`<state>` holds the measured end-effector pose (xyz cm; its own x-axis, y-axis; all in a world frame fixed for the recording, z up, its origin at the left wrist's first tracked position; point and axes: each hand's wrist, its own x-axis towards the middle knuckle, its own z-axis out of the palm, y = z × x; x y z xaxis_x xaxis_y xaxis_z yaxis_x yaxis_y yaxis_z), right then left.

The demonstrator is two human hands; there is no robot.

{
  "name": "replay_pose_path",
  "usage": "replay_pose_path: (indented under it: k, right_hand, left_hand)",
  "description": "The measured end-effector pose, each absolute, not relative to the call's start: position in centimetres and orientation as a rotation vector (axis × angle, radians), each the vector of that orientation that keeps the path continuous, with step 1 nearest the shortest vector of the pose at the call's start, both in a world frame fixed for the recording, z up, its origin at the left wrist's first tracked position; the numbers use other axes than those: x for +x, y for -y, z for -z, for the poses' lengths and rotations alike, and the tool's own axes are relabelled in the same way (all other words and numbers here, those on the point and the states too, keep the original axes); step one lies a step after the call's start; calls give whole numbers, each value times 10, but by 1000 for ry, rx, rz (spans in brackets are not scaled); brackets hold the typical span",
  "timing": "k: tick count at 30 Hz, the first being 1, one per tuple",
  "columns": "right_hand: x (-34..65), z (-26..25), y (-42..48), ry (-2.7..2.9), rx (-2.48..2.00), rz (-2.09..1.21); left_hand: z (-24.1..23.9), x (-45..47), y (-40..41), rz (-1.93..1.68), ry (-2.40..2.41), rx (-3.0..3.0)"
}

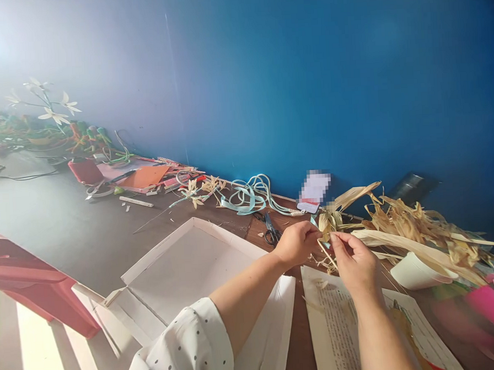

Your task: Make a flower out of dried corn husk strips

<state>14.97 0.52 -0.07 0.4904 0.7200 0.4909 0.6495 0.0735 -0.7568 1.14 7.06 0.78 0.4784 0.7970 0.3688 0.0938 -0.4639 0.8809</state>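
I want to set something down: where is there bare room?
Bare tabletop left of the white box, nearer than the orange paper; also the box's floor. Crowded: around the right hand, with husks, cup and papers.

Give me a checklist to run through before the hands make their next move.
1. Hands working close together: ok; left hand and right hand are side by side.
2. Firm grip on the stick: cannot tell; how tightly it is held does not show.
3. Scissors out of the hands: ok; they lie to the left of the left hand.
4. Husks nearby: ok; heaped beyond the right hand.
5. Paper clear: not ok; scraps lie on it.
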Motion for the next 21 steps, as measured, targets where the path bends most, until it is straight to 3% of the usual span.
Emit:
replay_pose_path:
  k: [21]
  right_hand:
    - [155, 3, -6, 1145, -1611, -166]
  left_hand:
    - [-7, 12, -70, -1033, -643, 1866]
